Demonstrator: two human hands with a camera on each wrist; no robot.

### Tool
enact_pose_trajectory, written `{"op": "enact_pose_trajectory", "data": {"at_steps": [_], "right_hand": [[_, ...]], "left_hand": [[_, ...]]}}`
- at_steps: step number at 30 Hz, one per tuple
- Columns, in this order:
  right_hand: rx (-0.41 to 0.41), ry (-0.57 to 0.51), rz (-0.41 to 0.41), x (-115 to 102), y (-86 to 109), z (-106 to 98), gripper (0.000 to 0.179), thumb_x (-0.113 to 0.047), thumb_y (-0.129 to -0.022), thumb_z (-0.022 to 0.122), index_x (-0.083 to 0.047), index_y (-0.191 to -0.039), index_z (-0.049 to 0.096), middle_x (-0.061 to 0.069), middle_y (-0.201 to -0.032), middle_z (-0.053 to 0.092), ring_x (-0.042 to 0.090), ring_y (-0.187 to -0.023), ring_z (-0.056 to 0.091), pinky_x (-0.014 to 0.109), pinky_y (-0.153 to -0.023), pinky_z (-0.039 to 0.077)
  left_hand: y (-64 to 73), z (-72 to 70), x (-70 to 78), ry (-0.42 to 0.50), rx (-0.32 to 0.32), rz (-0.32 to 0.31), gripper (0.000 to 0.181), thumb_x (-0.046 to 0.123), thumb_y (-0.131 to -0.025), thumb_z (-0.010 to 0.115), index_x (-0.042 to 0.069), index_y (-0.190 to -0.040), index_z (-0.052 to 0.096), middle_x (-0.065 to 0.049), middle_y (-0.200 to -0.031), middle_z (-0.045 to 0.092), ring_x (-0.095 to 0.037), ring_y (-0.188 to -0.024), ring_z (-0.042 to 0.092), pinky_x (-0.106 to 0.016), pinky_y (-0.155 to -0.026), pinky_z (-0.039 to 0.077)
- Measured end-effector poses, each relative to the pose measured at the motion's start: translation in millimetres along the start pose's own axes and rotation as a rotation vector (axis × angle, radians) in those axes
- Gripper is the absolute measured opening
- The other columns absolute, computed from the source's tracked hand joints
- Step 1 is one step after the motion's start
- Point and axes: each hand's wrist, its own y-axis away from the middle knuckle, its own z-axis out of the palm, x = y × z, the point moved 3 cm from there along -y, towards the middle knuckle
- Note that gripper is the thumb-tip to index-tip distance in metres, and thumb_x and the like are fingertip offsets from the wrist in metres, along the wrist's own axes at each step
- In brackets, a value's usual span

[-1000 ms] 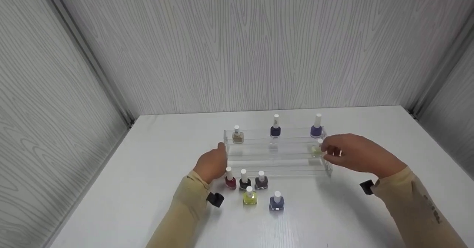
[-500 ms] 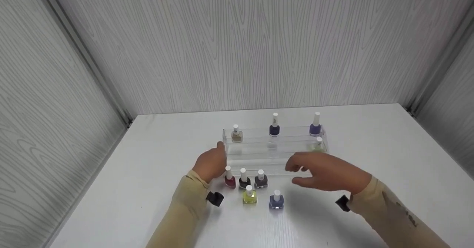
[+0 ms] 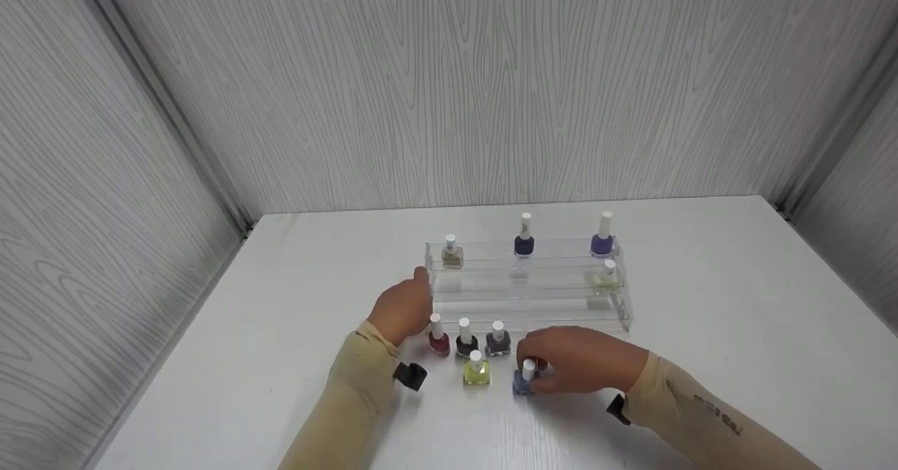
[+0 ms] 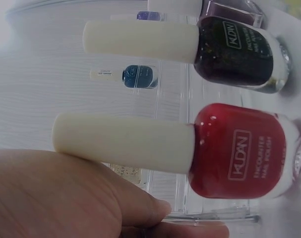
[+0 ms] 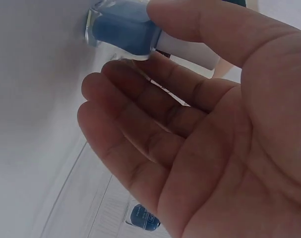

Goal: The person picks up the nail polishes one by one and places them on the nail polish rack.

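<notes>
With right grip [image 3: 579, 359], pinching blue bottle [image 3: 520, 384] in front of clear rack [image 3: 491, 294]; with left grip [image 3: 401, 309], holding rack's left end; could topple grey bottle [image 3: 498, 344] by rack's front edge through swinging too low, or drop the blue one through too shallow a pinch
</notes>
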Motion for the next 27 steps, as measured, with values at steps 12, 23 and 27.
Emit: {"op": "enact_pose_trajectory", "data": {"at_steps": [12, 23, 27], "right_hand": [[-0.009, 0.021, 0.074, 11, 9.7, -10, 0.017, -0.014, -0.087, 0.080, -0.018, -0.091, 0.065, -0.012, -0.081, 0.059, 0.003, -0.073, 0.053, 0.028, -0.067, 0.049], [-0.002, -0.093, 0.057, 10, 12.7, -16, 0.015, -0.005, -0.088, 0.077, -0.014, -0.097, 0.067, -0.011, -0.089, 0.061, 0.005, -0.081, 0.053, 0.029, -0.075, 0.050], [0.016, -0.091, 0.055, 11, 11.2, -17, 0.016, -0.001, -0.087, 0.075, -0.015, -0.091, 0.068, -0.011, -0.088, 0.063, 0.005, -0.081, 0.054, 0.030, -0.076, 0.051]], "left_hand": [[0.0, -0.2, 0.9, 0.013, 0.015, 0.008, 0.043, 0.008, -0.104, 0.050, -0.012, -0.141, 0.041, -0.025, -0.096, 0.071, -0.039, -0.088, 0.072, -0.052, -0.080, 0.057], [1.4, 2.5, -2.2, 0.012, -0.005, 0.005, 0.049, 0.008, -0.105, 0.051, -0.014, -0.147, 0.038, -0.024, -0.093, 0.072, -0.032, -0.078, 0.071, -0.047, -0.072, 0.057], [0.0, 1.5, -1.8, 0.015, 0.000, 0.000, 0.045, 0.009, -0.106, 0.051, -0.012, -0.143, 0.041, -0.024, -0.094, 0.072, -0.033, -0.080, 0.071, -0.048, -0.073, 0.057]]}}
